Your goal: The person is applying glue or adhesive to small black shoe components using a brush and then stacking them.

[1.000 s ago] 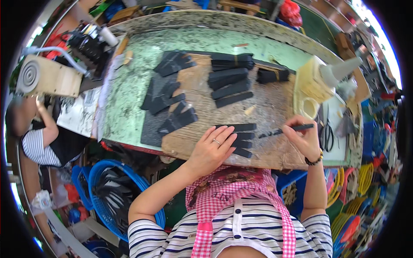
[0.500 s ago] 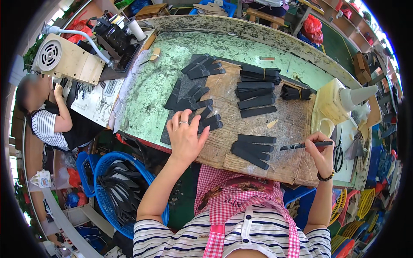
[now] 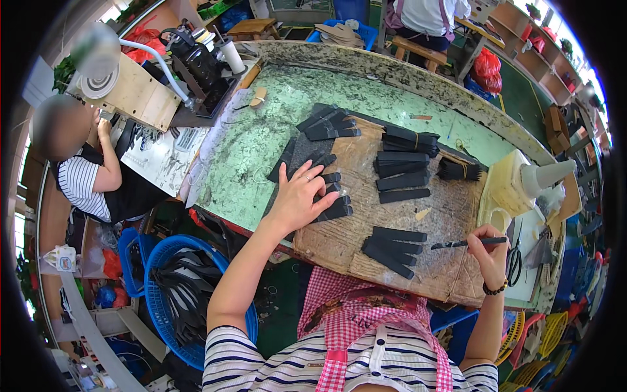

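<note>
Fanned black strips (image 3: 320,189) lie at ten o'clock on my wooden board (image 3: 366,228), and my left hand (image 3: 299,195) presses flat on them, fingers spread and gripping nothing. At four o'clock my right hand (image 3: 488,251) pinches a thin brush (image 3: 467,243) beside a smaller stack (image 3: 392,247). I judge a careless drag could scatter the fan, since the strips sit loose.

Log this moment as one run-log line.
left hand: flat on black strips | right hand: holds brush | surface: wooden board
</note>
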Available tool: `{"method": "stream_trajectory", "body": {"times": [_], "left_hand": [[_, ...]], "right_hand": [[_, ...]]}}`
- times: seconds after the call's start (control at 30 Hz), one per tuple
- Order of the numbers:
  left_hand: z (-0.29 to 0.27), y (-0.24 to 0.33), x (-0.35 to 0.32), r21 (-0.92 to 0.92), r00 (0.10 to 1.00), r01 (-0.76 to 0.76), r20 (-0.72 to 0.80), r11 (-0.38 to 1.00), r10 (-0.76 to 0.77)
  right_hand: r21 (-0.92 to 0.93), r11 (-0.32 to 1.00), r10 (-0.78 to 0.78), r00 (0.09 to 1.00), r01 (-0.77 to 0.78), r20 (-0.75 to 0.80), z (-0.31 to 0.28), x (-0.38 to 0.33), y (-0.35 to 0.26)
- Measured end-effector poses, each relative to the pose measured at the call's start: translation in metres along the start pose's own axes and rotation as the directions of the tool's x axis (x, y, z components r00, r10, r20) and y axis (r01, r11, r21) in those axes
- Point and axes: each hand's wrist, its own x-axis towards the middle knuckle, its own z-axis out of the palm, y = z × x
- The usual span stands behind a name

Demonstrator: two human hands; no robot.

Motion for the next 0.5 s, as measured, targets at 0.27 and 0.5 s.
{"method": "stream_trajectory", "body": {"times": [0.27, 0.5], "left_hand": [[-0.014, -0.013, 0.012, -0.144, 0.981, 0.149, 0.147, 0.978, -0.128], [-0.015, -0.021, 0.007, -0.26, 0.996, 0.07, -0.026, 0.963, -0.08]], "right_hand": [[0.028, 1.0, 0.005, 1.0, -0.006, 0.019, 0.002, 0.006, -0.001], [0.026, 1.0, -0.002, 1.0, 0.002, -0.011, 0.0, 0.004, 0.001]]}}
